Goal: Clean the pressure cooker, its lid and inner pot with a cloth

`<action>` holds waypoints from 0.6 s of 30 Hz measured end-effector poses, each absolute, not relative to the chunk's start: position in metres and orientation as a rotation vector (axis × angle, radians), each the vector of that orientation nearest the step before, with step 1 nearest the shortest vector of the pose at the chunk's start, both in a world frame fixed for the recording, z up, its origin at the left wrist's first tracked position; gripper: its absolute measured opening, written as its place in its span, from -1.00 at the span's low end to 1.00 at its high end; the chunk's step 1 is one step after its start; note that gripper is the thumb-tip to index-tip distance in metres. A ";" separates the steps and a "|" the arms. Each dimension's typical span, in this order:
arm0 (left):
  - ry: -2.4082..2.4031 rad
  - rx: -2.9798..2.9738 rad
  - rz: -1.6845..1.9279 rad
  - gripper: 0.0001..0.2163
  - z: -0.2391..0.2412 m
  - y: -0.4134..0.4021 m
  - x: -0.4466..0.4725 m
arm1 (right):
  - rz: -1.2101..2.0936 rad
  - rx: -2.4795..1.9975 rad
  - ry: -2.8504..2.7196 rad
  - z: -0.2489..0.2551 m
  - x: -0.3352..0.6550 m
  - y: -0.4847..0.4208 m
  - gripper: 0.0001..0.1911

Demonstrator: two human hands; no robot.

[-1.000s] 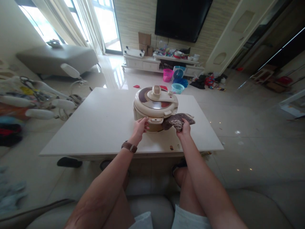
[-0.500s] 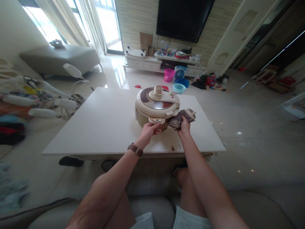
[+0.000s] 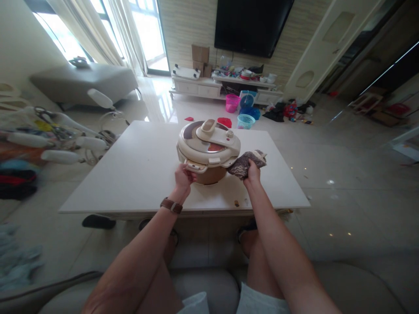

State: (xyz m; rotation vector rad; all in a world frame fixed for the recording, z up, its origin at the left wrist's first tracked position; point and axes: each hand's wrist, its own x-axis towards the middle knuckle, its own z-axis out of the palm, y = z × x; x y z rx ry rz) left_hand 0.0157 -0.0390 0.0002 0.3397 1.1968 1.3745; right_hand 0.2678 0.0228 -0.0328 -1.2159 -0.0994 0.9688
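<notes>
A cream electric pressure cooker (image 3: 212,174) with its lid on stands upright on the white table (image 3: 131,183). My left hand (image 3: 184,178) is closed round the cooker's side handle (image 3: 195,167), at its near left. My right hand (image 3: 253,171) grips a bunched grey-brown patterned cloth (image 3: 240,165) by the cooker's right side. The cloth lies close against the cooker's wall; whether it presses on it I cannot tell. The lid's raised knob and a small valve face up.
Small brown scraps (image 3: 236,203) lie near the table's front edge. Beyond the table, a light-blue basket (image 3: 245,121), a red basin (image 3: 224,122) and a pink bin (image 3: 232,103) stand on the floor. White lamp arms (image 3: 62,156) are at the left.
The cooker has turned, its front handle swinging left with my left hand, and it sits slightly further left. My right hand and the cloth have barely moved.
</notes>
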 end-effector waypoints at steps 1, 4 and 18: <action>1.197 0.304 1.419 -0.72 0.001 -0.036 0.006 | 0.974 -1.203 -0.099 -0.031 0.267 0.022 -0.69; 1.170 0.189 1.502 -0.73 0.005 -0.027 -0.023 | 1.000 -1.177 -0.099 -0.027 0.264 0.017 -0.72; 1.302 0.298 1.353 -0.87 -0.008 -0.071 0.027 | 1.118 -1.177 -0.096 -0.029 0.257 0.018 -0.74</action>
